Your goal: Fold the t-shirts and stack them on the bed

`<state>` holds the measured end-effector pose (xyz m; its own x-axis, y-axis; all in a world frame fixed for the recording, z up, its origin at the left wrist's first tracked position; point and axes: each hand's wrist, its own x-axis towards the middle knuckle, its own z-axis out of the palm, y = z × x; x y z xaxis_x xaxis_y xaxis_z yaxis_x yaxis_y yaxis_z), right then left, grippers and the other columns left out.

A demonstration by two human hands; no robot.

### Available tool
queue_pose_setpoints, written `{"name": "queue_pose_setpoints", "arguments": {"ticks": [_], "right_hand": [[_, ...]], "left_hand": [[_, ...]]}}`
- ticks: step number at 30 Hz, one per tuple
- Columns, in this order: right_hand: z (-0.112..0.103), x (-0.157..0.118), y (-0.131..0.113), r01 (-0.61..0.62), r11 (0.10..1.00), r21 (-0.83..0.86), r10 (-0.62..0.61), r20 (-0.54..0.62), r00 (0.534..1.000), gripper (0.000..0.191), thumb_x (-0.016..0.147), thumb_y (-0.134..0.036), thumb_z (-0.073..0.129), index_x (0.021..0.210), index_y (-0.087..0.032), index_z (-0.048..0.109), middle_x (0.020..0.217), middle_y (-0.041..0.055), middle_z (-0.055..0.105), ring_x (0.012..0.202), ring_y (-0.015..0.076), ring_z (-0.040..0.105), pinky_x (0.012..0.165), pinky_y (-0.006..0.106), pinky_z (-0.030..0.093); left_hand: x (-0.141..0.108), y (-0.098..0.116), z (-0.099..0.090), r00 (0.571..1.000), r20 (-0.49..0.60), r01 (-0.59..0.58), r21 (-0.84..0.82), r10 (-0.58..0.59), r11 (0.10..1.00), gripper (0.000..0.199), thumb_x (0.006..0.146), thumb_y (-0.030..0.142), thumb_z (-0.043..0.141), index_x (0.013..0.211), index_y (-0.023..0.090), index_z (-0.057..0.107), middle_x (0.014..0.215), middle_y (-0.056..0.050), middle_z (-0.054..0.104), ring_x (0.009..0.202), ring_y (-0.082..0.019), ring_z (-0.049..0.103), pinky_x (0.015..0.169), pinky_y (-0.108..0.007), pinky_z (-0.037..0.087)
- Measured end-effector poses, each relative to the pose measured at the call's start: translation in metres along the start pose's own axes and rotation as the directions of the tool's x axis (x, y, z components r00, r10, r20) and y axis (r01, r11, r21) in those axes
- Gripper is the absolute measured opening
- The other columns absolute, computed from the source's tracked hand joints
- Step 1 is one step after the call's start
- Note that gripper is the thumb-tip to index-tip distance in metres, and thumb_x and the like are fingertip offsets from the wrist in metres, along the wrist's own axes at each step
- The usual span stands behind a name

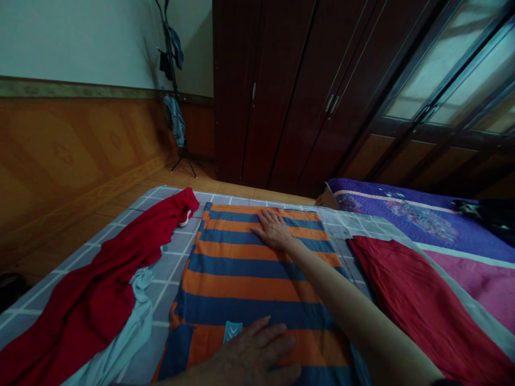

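An orange and blue striped shirt (pixel 257 284) lies spread flat on the grey checked bed sheet (pixel 164 284). Near its far edge my right hand (pixel 274 229) rests palm down on the stripes, fingers stretched out. Closer to me, my left hand (pixel 257 351) lies flat on the lower part of the shirt, its fingers apart. A small teal patch (pixel 232 331) on the shirt shows just beside the left hand. Neither hand grips the cloth.
On the left lie a crumpled red garment (pixel 108 279) and a pale blue garment (pixel 132 327). Another red garment (pixel 422 300) lies at the right, beside purple bedding (pixel 386 209). Beyond the bed stand a dark wardrobe (pixel 289 107) and a coat stand (pixel 173 80).
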<state>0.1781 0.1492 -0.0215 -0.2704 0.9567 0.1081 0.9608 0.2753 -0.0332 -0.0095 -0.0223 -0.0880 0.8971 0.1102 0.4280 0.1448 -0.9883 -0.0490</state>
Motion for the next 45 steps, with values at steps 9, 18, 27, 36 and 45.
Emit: {"name": "queue_pose_setpoints", "arguments": {"ticks": [9,18,27,36,45], "right_hand": [[0.004,-0.066,-0.009,0.094,0.996,-0.005,-0.094,-0.049,0.994,0.063,0.092,-0.056,0.037,0.139,-0.015,0.040,0.148,0.0167,0.031,0.135,0.0327,0.028,0.107,0.046,0.025],[-0.011,-0.037,0.057,-0.339,0.934,-0.111,0.334,-0.056,0.941,0.064,0.094,-0.049,0.036,0.138,-0.002,0.038,0.142,0.0284,0.035,0.130,0.0408,0.032,0.100,0.057,0.027],[-0.006,-0.107,-0.015,0.149,0.988,0.033,-0.148,-0.026,0.989,0.064,0.091,-0.052,0.041,0.141,-0.014,0.037,0.150,0.0178,0.027,0.138,0.0329,0.022,0.109,0.049,0.025],[0.010,-0.089,0.027,0.023,0.999,-0.042,-0.023,-0.009,1.000,0.054,0.094,-0.039,0.037,0.141,-0.013,0.039,0.148,0.0169,0.032,0.137,0.0317,0.026,0.108,0.049,0.024],[0.017,-0.097,0.040,-0.252,0.967,-0.041,0.247,-0.090,0.965,0.084,0.089,-0.062,0.033,0.143,0.002,0.028,0.148,0.0259,0.024,0.138,0.0374,0.020,0.108,0.049,0.022]], "left_hand": [[0.004,0.005,-0.017,0.992,-0.109,0.065,0.030,-0.061,0.997,0.029,0.095,0.031,0.047,0.124,0.030,0.051,0.127,0.001,0.057,0.120,-0.019,0.050,0.102,-0.037,0.041],[0.001,0.004,-0.021,0.995,0.076,0.075,-0.045,-0.072,0.996,0.034,0.097,0.029,0.042,0.130,0.030,0.044,0.138,0.000,0.049,0.129,-0.022,0.042,0.106,-0.041,0.038],[0.018,-0.006,-0.070,0.960,0.232,0.225,-0.308,-0.156,0.924,0.047,0.092,0.045,0.047,0.131,0.021,0.044,0.139,-0.009,0.048,0.129,-0.023,0.043,0.107,-0.038,0.038],[0.076,-0.101,-0.035,0.832,0.407,0.468,-0.152,-0.377,0.870,0.071,0.092,0.054,0.040,0.147,0.014,0.021,0.154,-0.011,0.021,0.142,-0.023,0.012,0.116,-0.043,0.009],[0.036,-0.152,-0.033,0.576,0.444,0.721,0.118,-0.686,0.682,0.082,0.088,0.070,0.024,0.149,0.015,0.016,0.155,-0.011,0.005,0.143,-0.028,0.001,0.113,-0.049,0.003]]}}
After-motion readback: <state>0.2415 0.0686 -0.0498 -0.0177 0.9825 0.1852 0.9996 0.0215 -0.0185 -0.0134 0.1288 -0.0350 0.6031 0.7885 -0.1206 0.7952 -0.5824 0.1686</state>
